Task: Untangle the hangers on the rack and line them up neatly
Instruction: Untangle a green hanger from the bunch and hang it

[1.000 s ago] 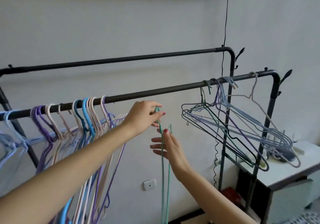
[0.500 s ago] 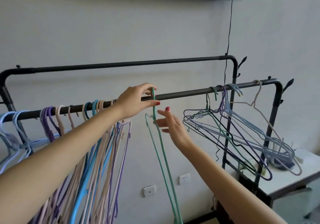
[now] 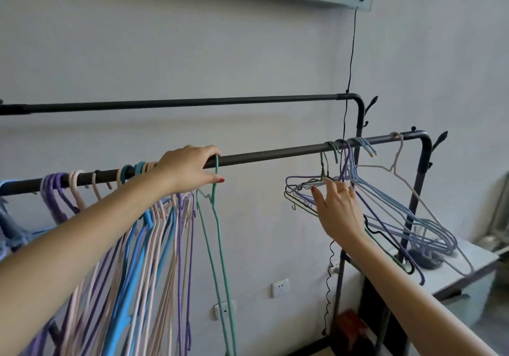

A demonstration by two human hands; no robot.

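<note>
The black front rail of the rack carries a tidy row of purple, pink and blue hangers on its left part. My left hand rests on the rail, finger and thumb pinched on the hook of a green hanger, which hangs over the rail just right of that row. On the right part of the rail hangs a tangled bunch of blue, purple, black and green hangers. My right hand reaches into its left side, fingers apart and touching the wires. The rear rail is bare.
A white hanger hangs at the rail's right end. A low white table stands behind the rack's right post. A coiled black cable drops past wall sockets. A red object lies on the floor.
My left hand lifted the green hanger and hooked it over the front rail. My right hand let it go and moved right to the tangled bunch.
</note>
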